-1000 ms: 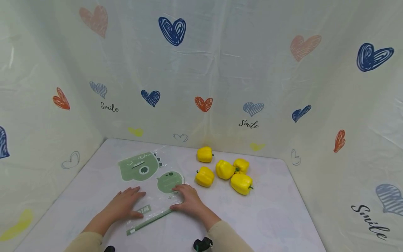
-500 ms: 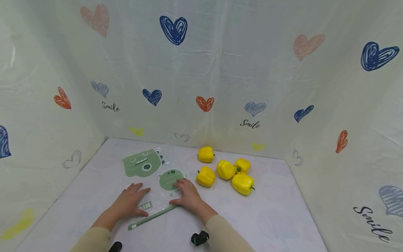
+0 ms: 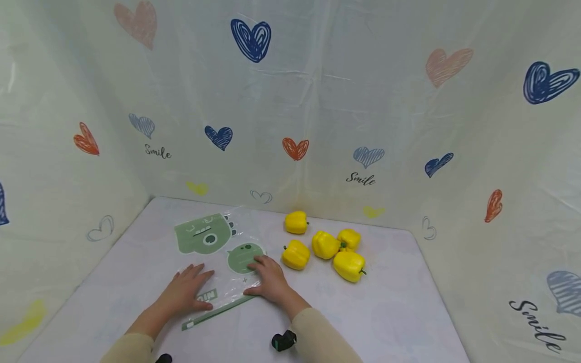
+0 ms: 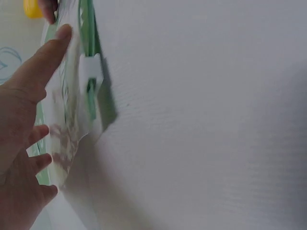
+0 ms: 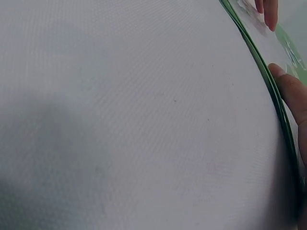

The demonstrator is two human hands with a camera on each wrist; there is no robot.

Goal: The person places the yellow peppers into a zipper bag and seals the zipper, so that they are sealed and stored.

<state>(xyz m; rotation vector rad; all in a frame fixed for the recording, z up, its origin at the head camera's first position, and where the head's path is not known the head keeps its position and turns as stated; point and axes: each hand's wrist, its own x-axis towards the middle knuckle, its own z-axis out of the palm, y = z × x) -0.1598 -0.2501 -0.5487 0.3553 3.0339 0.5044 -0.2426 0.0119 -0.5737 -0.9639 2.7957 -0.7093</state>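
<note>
A clear zip bag (image 3: 227,281) with green cartoon prints lies flat on the table, its green zip strip (image 3: 218,312) along the near edge. In the left wrist view a white slider (image 4: 91,68) sits near one end of that strip. My left hand (image 3: 185,291), fingers spread, rests on the bag's left part. On the right part rests my right hand (image 3: 271,281), fingertips over the round green print and thumb beside the zip strip. Both hands' fingers look straight or relaxed, with nothing pinched. In the right wrist view, the right thumb (image 5: 290,91) lies just behind the strip.
Several yellow bell peppers (image 3: 325,245) stand to the right of and behind the bag. A small black object (image 3: 284,341) is beside the right sleeve. White curtains (image 3: 295,101) printed with hearts close off the back and sides of the table (image 3: 399,302).
The bag and both hands have shifted slightly away from the person over the last second. Since half a second ago they have hardly moved. The peppers stay put.
</note>
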